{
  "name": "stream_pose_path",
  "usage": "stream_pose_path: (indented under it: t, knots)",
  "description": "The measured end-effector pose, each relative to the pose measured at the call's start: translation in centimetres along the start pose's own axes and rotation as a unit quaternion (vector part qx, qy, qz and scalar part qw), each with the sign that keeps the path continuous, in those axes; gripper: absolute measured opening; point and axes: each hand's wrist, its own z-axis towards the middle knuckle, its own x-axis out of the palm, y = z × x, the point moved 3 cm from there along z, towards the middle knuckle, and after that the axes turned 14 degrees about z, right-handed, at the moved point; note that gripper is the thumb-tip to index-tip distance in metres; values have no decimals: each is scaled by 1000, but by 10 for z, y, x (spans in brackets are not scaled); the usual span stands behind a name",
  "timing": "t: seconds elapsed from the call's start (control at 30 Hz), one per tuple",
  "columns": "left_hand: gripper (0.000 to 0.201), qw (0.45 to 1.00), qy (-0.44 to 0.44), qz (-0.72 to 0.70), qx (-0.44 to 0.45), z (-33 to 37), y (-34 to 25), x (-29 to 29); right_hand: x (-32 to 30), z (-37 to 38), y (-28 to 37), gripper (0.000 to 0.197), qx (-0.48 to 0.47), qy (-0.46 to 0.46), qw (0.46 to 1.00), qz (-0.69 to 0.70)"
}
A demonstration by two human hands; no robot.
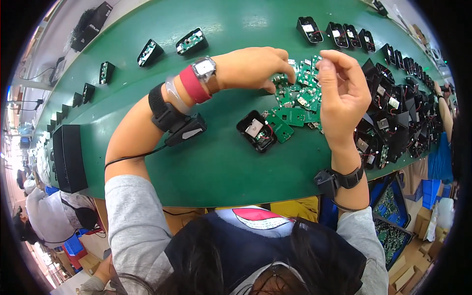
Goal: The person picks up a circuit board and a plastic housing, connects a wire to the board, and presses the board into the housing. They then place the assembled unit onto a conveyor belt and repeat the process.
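Note:
My left hand (256, 68) reaches over a pile of green circuit boards (309, 96). Its fingers point down at the boards, with the thumb apart from them. At the right side of the pile I hold up my right hand (344, 96), fingers curled and thumb close to the index fingertip. Whatever may be between those fingertips is too small to make out. In front of the pile a black plastic housing (256, 131) lies open side up, showing a white block and red wires inside. One green board (281, 129) rests against its right edge.
A large heap of black housings (393, 115) with wires covers the table's right side. More housings (309, 30) stand in a row at the far right. Housings with boards (192, 41) curve along the far left. A black box (70, 157) sits at the left edge. Other people work nearby.

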Motion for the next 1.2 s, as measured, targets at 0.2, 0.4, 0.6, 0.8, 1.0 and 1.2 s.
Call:
stream_pose_path:
  t: [0.2, 0.4, 0.6, 0.8, 1.0, 1.2]
  knots:
    - [32, 998, -54, -9, -43, -7, 5, 14, 16, -9, 14, 8, -24, 104, 994, -26]
    - [32, 868, -115, -339, -344, -75, 1, 9, 13, -23, 20, 18, 360, 332, 855, -172]
    - [30, 762, -86, -565, -306, -96, -55, 12, 30, -47, 7, 12, 281, 333, 886, -157]
    - [31, 731, -77, -589, -334, -117, -61, 5, 51, -51, 6, 9, 186, 317, 921, -129]
    - [31, 745, -91, -584, -309, -108, -53, 26, 46, -53, -12, 12, 299, 279, 912, -36]
    - [31, 789, -92, -535, -289, -111, -50, 25, 47, -52, -14, 11, 286, 297, 910, -38]
